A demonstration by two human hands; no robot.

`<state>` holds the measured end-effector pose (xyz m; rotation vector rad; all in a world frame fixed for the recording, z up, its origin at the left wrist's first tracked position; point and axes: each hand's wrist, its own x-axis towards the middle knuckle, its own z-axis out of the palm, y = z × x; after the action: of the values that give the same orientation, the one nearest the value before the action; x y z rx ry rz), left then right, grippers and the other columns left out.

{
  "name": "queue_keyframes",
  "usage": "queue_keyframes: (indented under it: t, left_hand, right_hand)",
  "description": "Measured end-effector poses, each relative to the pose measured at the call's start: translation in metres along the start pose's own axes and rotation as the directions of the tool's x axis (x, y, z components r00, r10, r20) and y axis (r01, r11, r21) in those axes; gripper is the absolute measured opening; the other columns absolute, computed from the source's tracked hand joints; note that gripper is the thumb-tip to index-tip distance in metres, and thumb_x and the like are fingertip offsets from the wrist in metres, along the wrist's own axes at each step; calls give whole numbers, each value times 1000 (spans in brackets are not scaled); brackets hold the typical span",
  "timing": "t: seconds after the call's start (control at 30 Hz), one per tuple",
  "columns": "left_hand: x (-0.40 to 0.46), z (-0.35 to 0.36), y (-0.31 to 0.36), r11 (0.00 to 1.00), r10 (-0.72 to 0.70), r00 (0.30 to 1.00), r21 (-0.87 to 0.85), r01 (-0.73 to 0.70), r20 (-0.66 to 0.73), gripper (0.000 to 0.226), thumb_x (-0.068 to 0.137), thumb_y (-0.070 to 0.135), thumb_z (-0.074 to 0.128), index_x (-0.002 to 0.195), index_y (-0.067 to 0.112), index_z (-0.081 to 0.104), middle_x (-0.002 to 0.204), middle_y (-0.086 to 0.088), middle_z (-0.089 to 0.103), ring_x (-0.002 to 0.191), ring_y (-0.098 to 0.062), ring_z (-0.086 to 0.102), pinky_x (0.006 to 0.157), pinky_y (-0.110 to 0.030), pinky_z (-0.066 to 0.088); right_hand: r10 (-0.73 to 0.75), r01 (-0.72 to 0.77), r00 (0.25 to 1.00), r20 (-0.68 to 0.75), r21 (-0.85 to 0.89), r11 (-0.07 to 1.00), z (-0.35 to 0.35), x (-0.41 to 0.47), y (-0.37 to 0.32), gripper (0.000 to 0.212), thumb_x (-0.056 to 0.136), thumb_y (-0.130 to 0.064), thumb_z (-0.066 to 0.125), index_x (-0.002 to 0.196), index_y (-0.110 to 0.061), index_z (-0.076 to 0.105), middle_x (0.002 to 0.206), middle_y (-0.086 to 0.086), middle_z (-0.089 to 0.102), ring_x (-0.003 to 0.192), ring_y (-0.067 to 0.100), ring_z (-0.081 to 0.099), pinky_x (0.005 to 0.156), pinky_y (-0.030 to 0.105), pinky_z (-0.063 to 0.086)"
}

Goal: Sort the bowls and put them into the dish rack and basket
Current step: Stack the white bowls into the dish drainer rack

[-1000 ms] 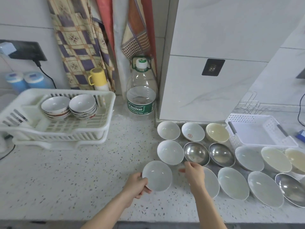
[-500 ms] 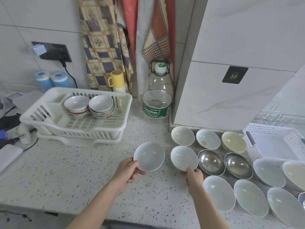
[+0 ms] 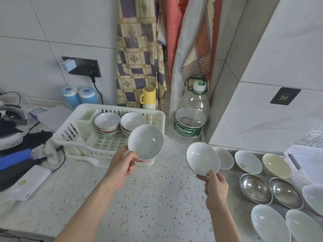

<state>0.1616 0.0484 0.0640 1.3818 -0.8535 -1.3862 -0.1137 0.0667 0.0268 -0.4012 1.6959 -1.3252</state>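
My left hand (image 3: 122, 165) grips a pale bowl (image 3: 145, 141) by its near rim, thumb on the inside edge and the other fingers (image 3: 138, 159) tucked under the base, so the bowl is tilted up toward me. Just beyond those fingers sits the white dish rack (image 3: 97, 145) on the speckled counter (image 3: 157, 198), and the held bowl hangs over the rack's near right corner. Deeper in the rack, past my left fingertips, stand two stacks of small bowls (image 3: 119, 124) side by side.

My right hand (image 3: 215, 186) pinches a second pale bowl (image 3: 202, 158) at its lower rim, lifted off the counter and tipped up too. Right behind it, partly covered by it, lies another white bowl (image 3: 225, 158); further to the right of my fingers are a bowl with a red mark (image 3: 248, 161) and a cream bowl (image 3: 277, 165). Nearer to me on that side rest two steel bowls (image 3: 271, 191) next to each other, and closer still two wide pale bowls (image 3: 286, 224). The white basket (image 3: 307, 163) is at the far right edge, beyond the cream bowl.

Between my two hands, far back against the wall, stands a large clear water bottle (image 3: 192, 116), with a yellow mug (image 3: 148, 96) behind the rack
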Motion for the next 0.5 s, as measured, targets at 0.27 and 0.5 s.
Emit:
queue_keyframes:
  t: [0.27, 0.5]
  left_hand:
    - [38, -112, 41, 988, 154, 956, 49, -146, -249, 32, 89, 2, 54, 113, 22, 60, 77, -20, 75, 45, -12, 46, 40, -20, 33]
    - [73, -182, 51, 983, 168, 934, 123, -135, -315, 34, 92, 8, 55, 125, 15, 55, 74, -9, 77, 50, -11, 56, 41, -19, 36]
  right_hand:
    - [-125, 192, 923, 363, -154, 969, 106, -46, -40, 21, 84, -4, 47, 94, -9, 65, 68, 18, 73, 37, 8, 26, 34, 17, 24]
    - [-29, 231, 848, 528, -320, 919, 214, -69, -34, 16, 81, -5, 48, 67, -4, 55, 63, 20, 71, 34, 9, 22, 33, 19, 22]
